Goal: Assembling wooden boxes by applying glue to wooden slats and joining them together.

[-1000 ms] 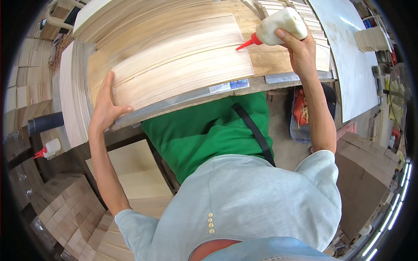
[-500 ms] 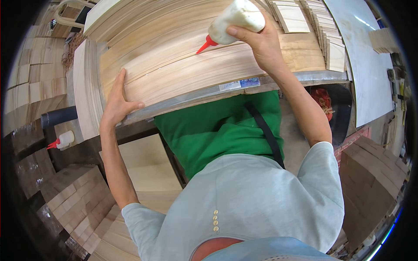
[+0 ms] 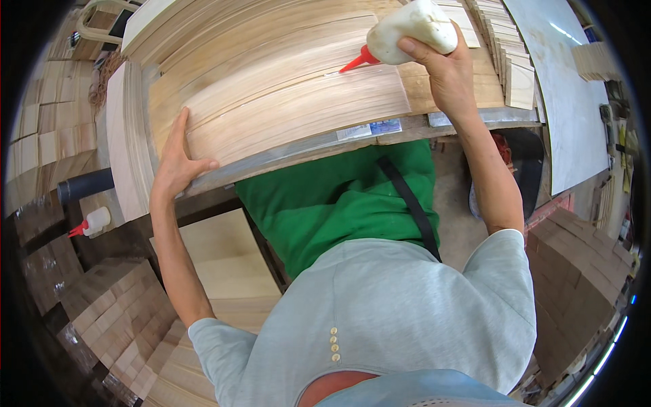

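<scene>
My right hand point(image 3: 444, 71) is wrapped round a white glue bottle point(image 3: 411, 32) with a red nozzle, tilted so the tip points down and left. The nozzle tip is at the seam between thin wooden boards point(image 3: 298, 105) lying side by side on the bench, and a pale line of glue shows along the seam. My left hand point(image 3: 178, 159) rests at the left end of the near board, its thumb and fingers spread apart, holding nothing.
Stacked thin boards point(image 3: 132, 136) stand left of my left hand. A second glue bottle point(image 3: 98, 218) with a red nozzle lies at the lower left. Wood strips point(image 3: 498, 51) are lined up at the far right, beside a grey sheet point(image 3: 569, 102). Block stacks point(image 3: 125, 308) stand lower left.
My right hand has moved right with the glue bottle, and the nozzle tip has travelled along the seam. My left hand stays at the board's left end.
</scene>
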### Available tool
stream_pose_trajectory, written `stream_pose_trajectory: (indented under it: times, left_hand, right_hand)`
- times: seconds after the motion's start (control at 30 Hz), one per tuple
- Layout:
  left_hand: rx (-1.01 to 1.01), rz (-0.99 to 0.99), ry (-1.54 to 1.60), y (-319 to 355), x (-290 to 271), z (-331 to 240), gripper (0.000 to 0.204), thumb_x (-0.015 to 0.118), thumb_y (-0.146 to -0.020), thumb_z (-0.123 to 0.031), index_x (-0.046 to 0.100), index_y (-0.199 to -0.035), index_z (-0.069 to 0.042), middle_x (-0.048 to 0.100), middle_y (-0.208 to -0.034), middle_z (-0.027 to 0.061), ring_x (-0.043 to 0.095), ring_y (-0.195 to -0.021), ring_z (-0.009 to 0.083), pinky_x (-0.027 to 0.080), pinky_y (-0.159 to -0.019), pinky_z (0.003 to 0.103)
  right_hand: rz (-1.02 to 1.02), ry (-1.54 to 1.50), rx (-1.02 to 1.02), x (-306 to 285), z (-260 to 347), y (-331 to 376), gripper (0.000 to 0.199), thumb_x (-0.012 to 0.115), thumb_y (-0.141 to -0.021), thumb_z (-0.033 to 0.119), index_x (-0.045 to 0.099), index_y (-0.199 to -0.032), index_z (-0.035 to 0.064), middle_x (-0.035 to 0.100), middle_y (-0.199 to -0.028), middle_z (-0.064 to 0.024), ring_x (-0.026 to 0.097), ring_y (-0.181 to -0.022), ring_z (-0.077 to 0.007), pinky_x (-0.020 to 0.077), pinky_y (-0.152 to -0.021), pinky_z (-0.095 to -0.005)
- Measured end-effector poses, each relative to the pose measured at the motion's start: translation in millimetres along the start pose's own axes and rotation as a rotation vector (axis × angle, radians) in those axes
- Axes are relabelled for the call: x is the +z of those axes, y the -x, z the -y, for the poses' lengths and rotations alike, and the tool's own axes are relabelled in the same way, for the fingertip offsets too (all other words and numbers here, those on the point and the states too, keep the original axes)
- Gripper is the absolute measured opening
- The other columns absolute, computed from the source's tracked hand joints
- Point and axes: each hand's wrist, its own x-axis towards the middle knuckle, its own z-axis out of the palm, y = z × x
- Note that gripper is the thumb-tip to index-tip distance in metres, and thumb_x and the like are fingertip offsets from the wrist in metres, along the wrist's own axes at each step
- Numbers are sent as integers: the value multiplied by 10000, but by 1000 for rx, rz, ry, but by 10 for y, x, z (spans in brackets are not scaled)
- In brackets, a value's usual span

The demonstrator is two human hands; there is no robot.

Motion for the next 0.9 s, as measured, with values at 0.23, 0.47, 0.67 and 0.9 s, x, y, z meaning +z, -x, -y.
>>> stream_pose_trajectory:
  times: [0.23,0.47,0.67,0.9]
  left_hand:
    - [-21,12,29,16,-1,-11,1162,833,-465,-158,257,-1465,-20,301,-1492,225,271,-1397,340,218,-1160,376]
    - [-12,29,-46,-1,-32,-50,1148,831,-478,-156,262,-1470,-44,296,-1496,220,226,-1417,339,197,-1166,395]
    - [262,26,-189,-176,83,-630,1117,857,-520,-187,280,-1473,-99,273,-1512,201,182,-1428,353,171,-1163,447]
    - [406,124,-257,-475,540,-1294,1128,872,-510,-280,299,-1466,-113,247,-1519,211,176,-1424,372,186,-1150,459]
  right_hand:
    - [-50,7,-53,-349,72,16,435,702,-815,-13,519,-1209,12,623,-1121,-68,596,-1050,-165,474,-914,-306]
    - [-128,-18,3,-696,170,51,412,704,-820,11,534,-1195,11,624,-1116,-84,611,-1033,-188,516,-867,-346]
    - [-225,-217,86,-778,324,189,385,649,-877,107,505,-1221,10,607,-1147,-105,609,-1068,-243,528,-915,-438]
    - [-430,-486,59,-480,13,98,364,646,-850,39,520,-1185,-29,605,-1129,-149,621,-1046,-281,587,-815,-459]
